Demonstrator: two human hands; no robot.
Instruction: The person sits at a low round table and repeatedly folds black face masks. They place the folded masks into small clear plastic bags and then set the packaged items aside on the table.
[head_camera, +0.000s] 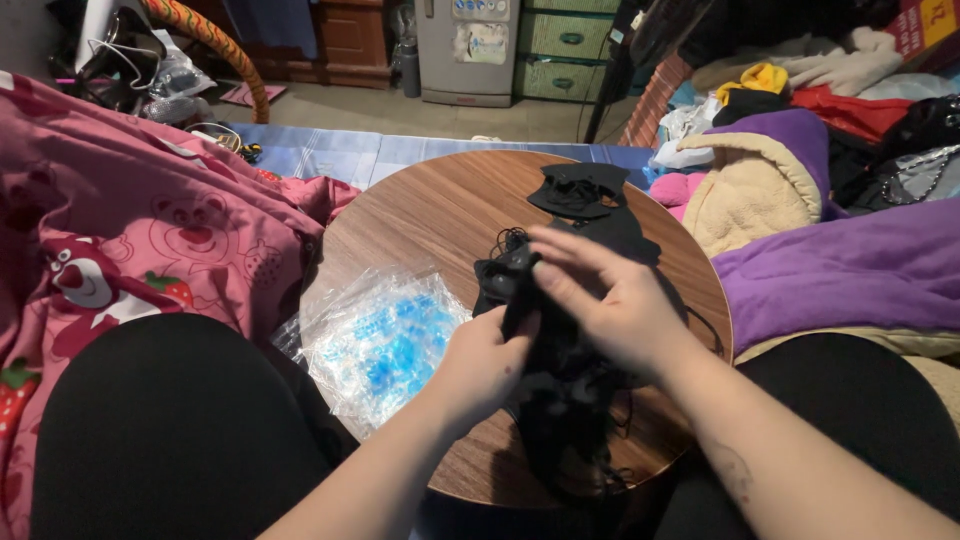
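From the head camera, a round wooden table (420, 215) sits between the person's knees, and everything else is placed around it. On the table's left part lies a stack of clear plastic bags with blue print (385, 340), partly overhanging the near-left edge and just beside the left hand. At the table's far edge rests a single black fabric piece (580, 188), apart from the hands. Left of the table spreads a pink blanket with a cartoon bear pattern (130, 230); right of it lie a purple blanket (840, 270) and a tan fleece cushion (750, 195). Beyond the table stands a small grey fridge (467, 50).

A pile of black fabric pieces with thin cords (570, 400) lies on the table's near-right part, dark and crumpled, its details hard to read.

The left hand (485, 365) is curled shut, pinching the top black piece at its near edge. The right hand (600, 300) lies over the same piece, fingers bent and closed upon it.
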